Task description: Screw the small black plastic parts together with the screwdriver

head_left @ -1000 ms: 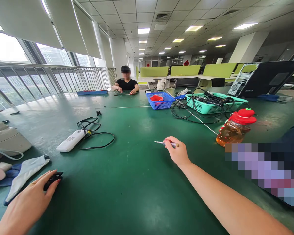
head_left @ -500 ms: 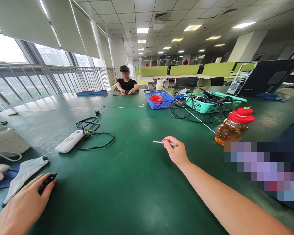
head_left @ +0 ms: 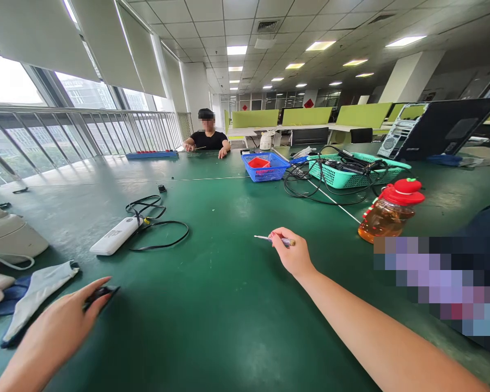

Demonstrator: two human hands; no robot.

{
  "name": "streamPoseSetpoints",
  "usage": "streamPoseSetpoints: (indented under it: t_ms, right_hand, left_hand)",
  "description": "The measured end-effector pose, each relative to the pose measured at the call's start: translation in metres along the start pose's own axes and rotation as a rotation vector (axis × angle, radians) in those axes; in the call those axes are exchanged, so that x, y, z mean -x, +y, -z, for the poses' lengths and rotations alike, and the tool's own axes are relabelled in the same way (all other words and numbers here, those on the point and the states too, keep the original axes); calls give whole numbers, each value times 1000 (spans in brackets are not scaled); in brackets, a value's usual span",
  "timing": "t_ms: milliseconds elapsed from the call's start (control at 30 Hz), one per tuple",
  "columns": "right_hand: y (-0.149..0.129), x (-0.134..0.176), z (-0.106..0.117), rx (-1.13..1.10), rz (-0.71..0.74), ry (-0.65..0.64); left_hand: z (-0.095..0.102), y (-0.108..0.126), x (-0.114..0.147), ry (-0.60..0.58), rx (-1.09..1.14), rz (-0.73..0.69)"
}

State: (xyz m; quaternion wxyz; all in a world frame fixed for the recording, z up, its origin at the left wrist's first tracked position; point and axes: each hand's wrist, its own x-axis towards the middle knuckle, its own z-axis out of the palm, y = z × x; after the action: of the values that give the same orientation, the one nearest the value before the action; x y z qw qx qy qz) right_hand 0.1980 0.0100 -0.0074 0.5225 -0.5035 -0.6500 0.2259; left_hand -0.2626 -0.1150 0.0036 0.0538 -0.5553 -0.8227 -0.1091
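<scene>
A small screwdriver (head_left: 283, 241) with a thin metal shaft and a translucent handle is pinched in my right hand (head_left: 296, 253), its tip pointing left just over the green table (head_left: 212, 326). Toward the lower left, my left hand (head_left: 61, 321) has its fingers closed around a small black object (head_left: 100, 295). The fingers partly cover that object, and its kind does not show. Beside my left wrist lies a grey and blue cloth (head_left: 38, 291). Ahead of my left hand sits a white power bank (head_left: 116, 236) with a black cable (head_left: 183, 234).
A bottle with a red lid (head_left: 392, 215) stands right of my right hand. Farther back are a blue basket (head_left: 265, 171), a green basket (head_left: 338, 179) with cables, and a computer case (head_left: 436, 128). Across the table sits another person (head_left: 208, 139). A beige jug-like container (head_left: 12, 234) stands left.
My left hand has moved right with the black object, away from the cloth. My right hand and the screwdriver are almost still. The other person's hands have moved apart.
</scene>
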Motion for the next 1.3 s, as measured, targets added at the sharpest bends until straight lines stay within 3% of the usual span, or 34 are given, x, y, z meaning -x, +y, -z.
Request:
streamPoseSetpoints:
  t_ms: [67, 200, 300, 467, 600, 800, 1000, 1300]
  right_hand:
    - [-1, 1, -1, 5, 20, -15]
    - [-2, 2, -3, 47, 98, -57]
    - [-3, 2, -3, 133, 236, -112]
    - [-2, 2, -5, 253, 345, -114]
    - [-4, 2, -4, 298, 371, -92]
    - [-16, 8, 2, 317, 549, -114]
    - [-23, 15, 0, 306, 746, -136]
    - [-24, 16, -1, 360, 802, -178]
  left_hand:
    - [18, 50, 5, -92, 121, -176]
    - [30, 155, 5, -112, 307, -597]
    - [15, 220, -7, -159, 373, -839]
    - [-26, 285, -28, -206, 391, -925]
    - [-46, 298, -34, -243, 447, -886]
    - [-61, 288, -42, -271, 655, -731]
    - [-63, 287, -43, -268, 638, -698]
    - [-62, 287, -42, -259, 598, -707]
